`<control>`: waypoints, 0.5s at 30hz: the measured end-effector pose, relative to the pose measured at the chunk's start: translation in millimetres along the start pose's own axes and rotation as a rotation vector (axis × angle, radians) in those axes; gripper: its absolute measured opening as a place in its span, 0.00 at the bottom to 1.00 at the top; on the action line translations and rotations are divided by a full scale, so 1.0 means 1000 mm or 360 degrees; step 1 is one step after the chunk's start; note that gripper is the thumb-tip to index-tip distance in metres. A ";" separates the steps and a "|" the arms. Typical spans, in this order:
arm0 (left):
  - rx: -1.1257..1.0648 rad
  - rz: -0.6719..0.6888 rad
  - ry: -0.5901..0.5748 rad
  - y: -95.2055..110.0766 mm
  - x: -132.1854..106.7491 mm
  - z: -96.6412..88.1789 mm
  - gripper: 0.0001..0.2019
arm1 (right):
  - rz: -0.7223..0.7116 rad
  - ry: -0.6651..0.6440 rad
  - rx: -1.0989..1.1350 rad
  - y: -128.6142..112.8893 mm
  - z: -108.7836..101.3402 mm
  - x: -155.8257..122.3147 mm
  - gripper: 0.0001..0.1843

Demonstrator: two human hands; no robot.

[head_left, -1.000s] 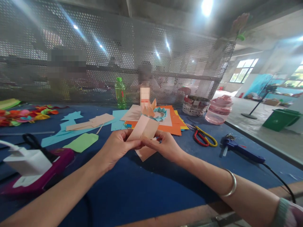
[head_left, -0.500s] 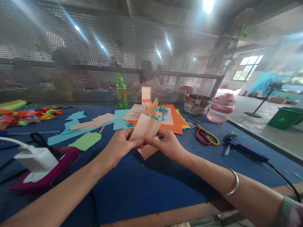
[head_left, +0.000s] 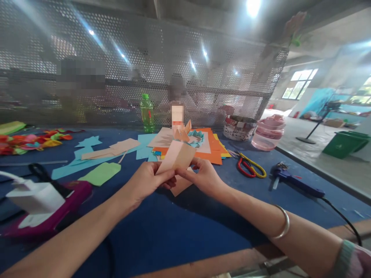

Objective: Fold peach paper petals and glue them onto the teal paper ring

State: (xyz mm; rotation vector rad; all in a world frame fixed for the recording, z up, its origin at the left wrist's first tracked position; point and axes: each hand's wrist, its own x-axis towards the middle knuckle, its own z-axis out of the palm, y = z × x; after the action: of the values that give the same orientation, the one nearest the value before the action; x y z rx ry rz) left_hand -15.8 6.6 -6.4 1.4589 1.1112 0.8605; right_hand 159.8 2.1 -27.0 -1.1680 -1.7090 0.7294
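Note:
Both my hands hold a folded piece of peach paper (head_left: pixel 177 155) above the blue table (head_left: pixel 174 227). My left hand (head_left: pixel 147 181) pinches its lower left edge with thumb and fingers closed. My right hand (head_left: pixel 203 177) grips the right side, fingers curled around it. A second peach paper piece (head_left: pixel 179 187) lies on the table just below my hands. A silver bangle (head_left: pixel 282 227) circles my right wrist.
Orange and peach sheets with a folded paper figure (head_left: pixel 188 135) lie behind. Red and yellow scissors (head_left: pixel 249 166) and a blue glue gun (head_left: pixel 292 181) sit right. A pink jar (head_left: pixel 268 133), basket (head_left: pixel 239 128), green bottle (head_left: pixel 147 112), green paper (head_left: pixel 100 173) and white charger (head_left: pixel 36 197) surround.
My hands have shifted the peach paper slightly; the folded top now tilts a bit more to the right. The view swayed a little, nothing else moved.

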 end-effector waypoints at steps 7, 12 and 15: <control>0.0047 0.0060 -0.0020 0.000 0.000 -0.001 0.10 | -0.0050 -0.0085 0.0146 0.002 0.000 0.000 0.13; 0.0139 0.0045 -0.0031 -0.004 0.004 -0.003 0.11 | -0.0022 -0.0124 0.0210 0.004 -0.002 0.001 0.15; 0.0169 0.0024 0.0020 -0.005 0.004 -0.004 0.12 | 0.0014 -0.0146 0.0296 0.005 -0.003 0.001 0.18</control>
State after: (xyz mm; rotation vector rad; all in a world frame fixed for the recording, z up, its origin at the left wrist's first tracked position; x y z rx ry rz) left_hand -18.9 12.0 -10.8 1.5528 1.1720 0.8326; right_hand 163.8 5.1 -29.7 -1.0277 -1.6718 0.9392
